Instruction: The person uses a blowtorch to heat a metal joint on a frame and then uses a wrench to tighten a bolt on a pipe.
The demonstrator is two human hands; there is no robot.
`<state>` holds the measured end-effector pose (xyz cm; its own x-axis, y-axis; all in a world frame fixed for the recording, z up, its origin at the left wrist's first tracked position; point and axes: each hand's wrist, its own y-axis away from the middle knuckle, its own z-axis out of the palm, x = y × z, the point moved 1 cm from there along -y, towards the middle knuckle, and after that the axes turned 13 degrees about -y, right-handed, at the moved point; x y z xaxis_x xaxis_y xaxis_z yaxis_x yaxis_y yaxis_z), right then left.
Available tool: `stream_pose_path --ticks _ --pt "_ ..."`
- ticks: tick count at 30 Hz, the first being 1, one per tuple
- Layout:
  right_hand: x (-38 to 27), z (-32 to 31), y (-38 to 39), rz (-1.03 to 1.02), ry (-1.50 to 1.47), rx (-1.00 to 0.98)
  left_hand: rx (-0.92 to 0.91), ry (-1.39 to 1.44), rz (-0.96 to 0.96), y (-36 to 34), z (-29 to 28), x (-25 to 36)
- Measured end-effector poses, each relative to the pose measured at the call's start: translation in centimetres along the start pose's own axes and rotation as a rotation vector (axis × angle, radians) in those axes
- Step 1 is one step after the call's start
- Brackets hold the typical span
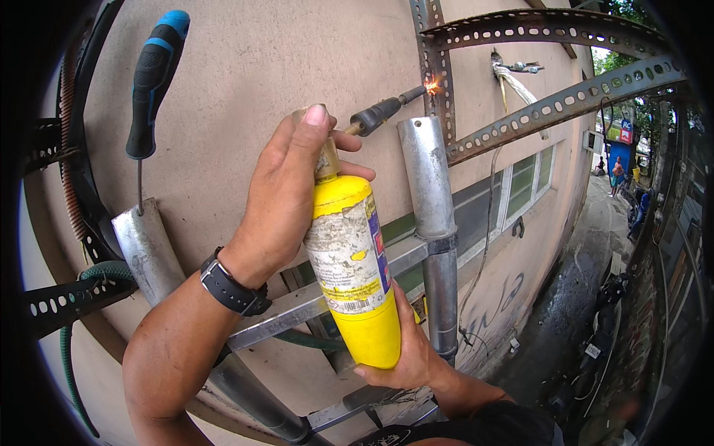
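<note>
One beige wall [245, 67], filling 9 to 12 o'clock. Two perforated steel brackets [573, 97] at 1 o'clock. Two grey pipes [428, 178], centre and 8 o'clock. One yellow gas torch cylinder [357, 275], dead centre, nozzle flame touching bracket. Left hand [286, 197] wrapped round brass valve on top; right hand [405, 357] cupping base. One blue-black screwdriver [152, 82] at 10 o'clock, stuck in pipe. One black wristwatch [230, 286].
</note>
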<state>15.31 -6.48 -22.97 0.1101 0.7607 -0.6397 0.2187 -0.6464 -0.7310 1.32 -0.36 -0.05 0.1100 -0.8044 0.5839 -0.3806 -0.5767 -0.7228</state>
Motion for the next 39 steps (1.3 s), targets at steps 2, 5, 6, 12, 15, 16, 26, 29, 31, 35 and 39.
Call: stream_pose_path --ticks 2,5,6,12,15,16,26,29,31,35,39 --pt "0.04 0.04 0.01 -0.001 -0.004 0.003 -0.001 0.001 0.000 -0.02 -0.02 -0.03" --pt "0.10 0.02 0.04 -0.005 0.001 0.009 -0.008 0.014 -0.003 -0.10 0.00 -0.02" --pt "-0.04 -0.04 0.02 -0.008 0.017 0.012 -0.011 0.018 -0.003 -0.16 0.00 -0.05" --pt "-0.14 -0.01 0.05 0.021 0.012 -0.004 -0.008 0.014 0.003 -0.01 0.02 -0.07" --pt "-0.18 -0.03 -0.02 0.030 0.016 -0.010 -0.005 0.000 0.008 0.00 0.02 -0.10" --pt "-0.21 -0.03 -0.07 0.033 0.017 -0.013 -0.004 -0.006 0.011 0.00 0.01 -0.14" --pt "0.08 -0.02 0.11 0.037 0.004 -0.011 -0.009 0.004 0.010 -0.13 0.05 -0.13" --pt "0.20 0.02 0.10 0.031 -0.011 -0.012 -0.009 0.013 0.006 -0.14 0.04 -0.15" --pt "0.13 0.00 0.06 0.033 -0.018 -0.013 -0.009 0.010 0.004 -0.14 0.02 -0.14" --pt "0.09 0.04 0.06 0.045 -0.023 -0.015 -0.015 0.010 0.006 -0.12 0.04 -0.10" --pt "0.09 0.09 0.06 0.056 -0.025 -0.016 -0.010 0.004 0.006 -0.07 0.04 -0.14"
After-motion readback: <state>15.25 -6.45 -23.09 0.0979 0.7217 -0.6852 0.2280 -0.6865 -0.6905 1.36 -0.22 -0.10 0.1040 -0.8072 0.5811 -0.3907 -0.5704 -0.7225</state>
